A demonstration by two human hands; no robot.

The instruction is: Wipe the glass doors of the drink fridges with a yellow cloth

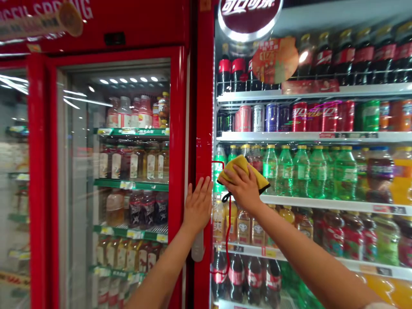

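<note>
A yellow cloth with a dark edge and a small black loop lies flat against the glass door of the right-hand drinks cooler. My right hand presses on it from above, fingers spread over the cloth. To its left, my left hand rests on the red door frame, fingers extended and slightly apart, holding nothing. Below that palm a grey door handle shows in part. Behind the glass stand green bottles on a white shelf.
Another red-framed cooler with bottles on green-edged shelves stands at the left. A round sign and an orange sticker are high on the right door. A thin red line runs down the glass below the cloth.
</note>
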